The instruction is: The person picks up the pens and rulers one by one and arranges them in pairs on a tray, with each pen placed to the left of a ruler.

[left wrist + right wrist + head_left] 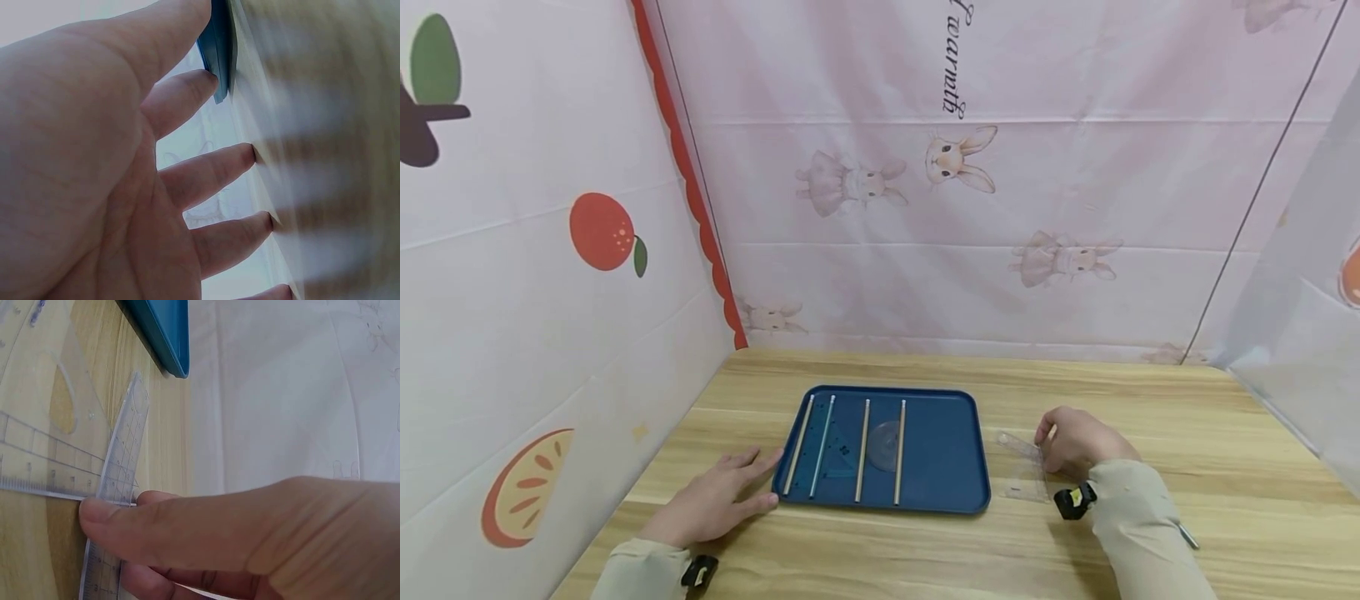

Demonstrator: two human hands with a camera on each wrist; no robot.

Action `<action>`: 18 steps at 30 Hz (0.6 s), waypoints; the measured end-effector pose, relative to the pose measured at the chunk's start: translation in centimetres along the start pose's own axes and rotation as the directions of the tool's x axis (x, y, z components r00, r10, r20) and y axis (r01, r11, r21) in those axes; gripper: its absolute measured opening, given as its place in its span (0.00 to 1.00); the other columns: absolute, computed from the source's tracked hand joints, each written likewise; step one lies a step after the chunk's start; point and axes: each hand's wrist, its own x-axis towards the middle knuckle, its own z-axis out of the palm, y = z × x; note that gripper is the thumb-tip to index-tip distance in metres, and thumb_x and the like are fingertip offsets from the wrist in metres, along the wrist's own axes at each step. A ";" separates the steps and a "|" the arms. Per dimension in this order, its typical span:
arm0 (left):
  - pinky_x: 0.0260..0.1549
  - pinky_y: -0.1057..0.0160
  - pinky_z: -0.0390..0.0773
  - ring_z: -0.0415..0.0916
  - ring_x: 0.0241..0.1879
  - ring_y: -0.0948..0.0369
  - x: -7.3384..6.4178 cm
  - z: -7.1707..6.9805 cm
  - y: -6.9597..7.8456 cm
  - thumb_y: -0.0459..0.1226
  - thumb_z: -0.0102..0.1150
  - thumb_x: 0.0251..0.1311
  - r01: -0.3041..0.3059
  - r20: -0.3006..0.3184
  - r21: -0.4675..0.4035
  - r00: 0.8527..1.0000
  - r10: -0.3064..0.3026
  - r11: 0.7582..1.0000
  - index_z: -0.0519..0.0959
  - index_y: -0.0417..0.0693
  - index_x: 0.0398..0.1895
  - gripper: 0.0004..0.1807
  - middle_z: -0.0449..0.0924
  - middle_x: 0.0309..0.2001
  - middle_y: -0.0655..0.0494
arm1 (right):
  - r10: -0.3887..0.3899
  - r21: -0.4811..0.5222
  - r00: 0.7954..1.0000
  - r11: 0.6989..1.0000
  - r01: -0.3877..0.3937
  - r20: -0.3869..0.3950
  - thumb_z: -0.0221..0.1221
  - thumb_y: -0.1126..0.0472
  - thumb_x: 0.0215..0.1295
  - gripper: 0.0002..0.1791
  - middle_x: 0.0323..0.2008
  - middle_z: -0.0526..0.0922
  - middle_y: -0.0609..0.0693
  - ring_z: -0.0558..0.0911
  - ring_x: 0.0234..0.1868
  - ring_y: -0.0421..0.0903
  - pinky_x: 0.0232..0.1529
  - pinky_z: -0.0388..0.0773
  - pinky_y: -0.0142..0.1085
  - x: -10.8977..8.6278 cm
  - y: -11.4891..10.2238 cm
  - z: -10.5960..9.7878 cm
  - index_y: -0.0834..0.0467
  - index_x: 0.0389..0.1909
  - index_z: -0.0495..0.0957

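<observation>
My right hand (pixel 1078 442) pinches a clear plastic ruler (pixel 125 437) between thumb and fingers, to the right of the blue tray. A clear set square (pixel 47 459) lies on the table right by it, and the ruler overlaps its edge in the right wrist view. My left hand (pixel 718 496) has its fingers spread at the tray's left edge. Thumb and index fingertip touch the tray (pixel 219 53), while other fingertips rest on the table. On the tray (pixel 943 450) lie several pencils (pixel 900 454), a see-through set square (pixel 842 442) and a clear round disc (pixel 882 446).
A thin metallic rod (pixel 1189 536) pokes out beside my right forearm. The wooden table (pixel 880 550) meets a printed cloth wall (pixel 880 292) at the back, with more cloth at the left and right.
</observation>
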 end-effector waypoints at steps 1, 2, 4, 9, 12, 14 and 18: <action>0.63 0.18 0.68 0.59 0.72 0.16 0.0 0.0 0.0 0.58 0.62 0.73 -0.001 -0.001 0.000 1.000 0.001 1.000 0.65 0.53 0.84 0.42 0.63 0.79 0.26 | 0.000 0.006 1.000 1.000 0.000 0.001 0.72 0.73 0.51 0.17 0.37 0.83 0.53 0.76 0.36 0.50 0.35 0.73 0.39 0.0 0.0 0.0 0.59 0.42 0.84; 0.63 0.18 0.68 0.59 0.72 0.16 0.0 0.0 0.0 0.58 0.62 0.73 -0.002 -0.002 0.000 1.000 0.002 1.000 0.65 0.53 0.84 0.42 0.64 0.79 0.26 | -0.001 0.013 1.000 1.000 0.000 0.003 0.72 0.73 0.51 0.17 0.37 0.83 0.53 0.76 0.36 0.50 0.35 0.73 0.39 0.0 0.1 0.0 0.59 0.42 0.83; 0.63 0.18 0.68 0.60 0.72 0.16 0.0 0.1 0.0 0.58 0.62 0.73 -0.005 -0.004 0.002 1.000 0.005 1.000 0.66 0.53 0.84 0.41 0.64 0.79 0.26 | -0.001 0.022 1.000 1.000 0.001 0.006 0.73 0.73 0.51 0.17 0.37 0.82 0.53 0.76 0.36 0.50 0.34 0.74 0.39 0.1 0.2 0.1 0.59 0.42 0.83; 0.63 0.18 0.68 0.60 0.72 0.16 0.0 0.0 0.0 0.58 0.62 0.73 -0.003 -0.008 0.004 1.000 0.003 1.000 0.66 0.53 0.83 0.41 0.64 0.78 0.27 | -0.017 0.035 1.000 0.999 0.016 0.016 0.73 0.72 0.52 0.17 0.38 0.82 0.53 0.76 0.36 0.50 0.36 0.74 0.39 0.2 0.6 -0.1 0.59 0.43 0.83; 0.63 0.17 0.67 0.60 0.72 0.16 0.0 0.0 0.1 0.58 0.62 0.73 0.003 -0.009 0.004 1.000 -0.003 1.000 0.66 0.53 0.83 0.41 0.64 0.78 0.27 | -0.035 0.038 0.999 0.999 0.034 0.026 0.74 0.71 0.52 0.18 0.39 0.83 0.54 0.76 0.37 0.50 0.38 0.73 0.39 0.3 0.9 -0.2 0.59 0.44 0.83; 0.63 0.17 0.67 0.60 0.72 0.16 0.0 0.0 0.1 0.59 0.62 0.73 0.004 -0.011 0.006 1.000 -0.004 1.000 0.66 0.53 0.83 0.41 0.64 0.78 0.27 | -0.047 0.041 0.998 0.998 0.046 0.038 0.75 0.71 0.53 0.18 0.40 0.83 0.55 0.76 0.38 0.50 0.38 0.72 0.39 0.4 1.2 -0.3 0.59 0.45 0.83; 0.64 0.18 0.67 0.60 0.72 0.16 0.0 0.1 0.1 0.58 0.63 0.73 -0.001 -0.014 0.010 1.000 0.001 1.000 0.66 0.53 0.83 0.41 0.64 0.78 0.26 | -0.067 0.081 0.995 0.995 0.061 0.071 0.75 0.70 0.56 0.19 0.42 0.83 0.57 0.78 0.40 0.51 0.40 0.75 0.40 0.5 1.6 -0.5 0.61 0.48 0.82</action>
